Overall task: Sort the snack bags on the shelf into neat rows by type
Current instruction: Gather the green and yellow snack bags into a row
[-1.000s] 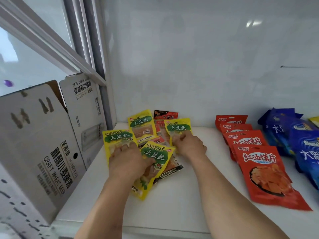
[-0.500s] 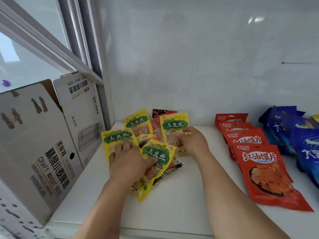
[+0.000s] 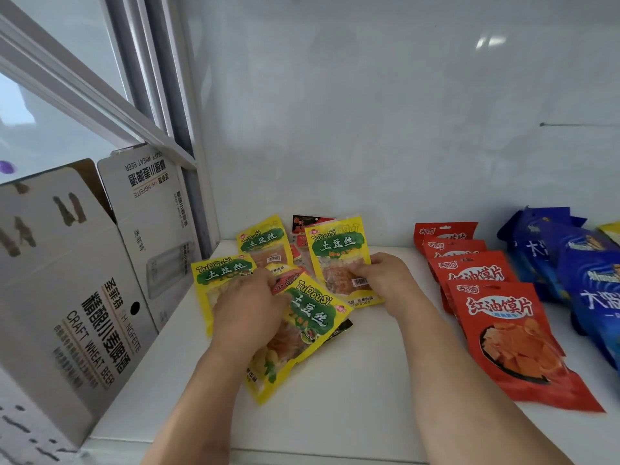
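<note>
On the shelf [image 3: 335, 414], my right hand [image 3: 385, 280] pinches one yellow bag [image 3: 339, 250]; my left hand [image 3: 248, 307] presses the jumbled yellow pile [image 3: 308, 317]. Best I lift it clear, then lay it squarely beside the red row [image 3: 496, 307].

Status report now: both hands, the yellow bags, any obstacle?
Right hand pinches one yellow bag. Left hand rests on the yellow bag pile. Red-black packets still mixed underneath.

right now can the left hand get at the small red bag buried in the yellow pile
Probably not directly: the red bag shows only a sliver beside the left hand, with yellow bags overlapping it. Those likely need moving first.
</note>
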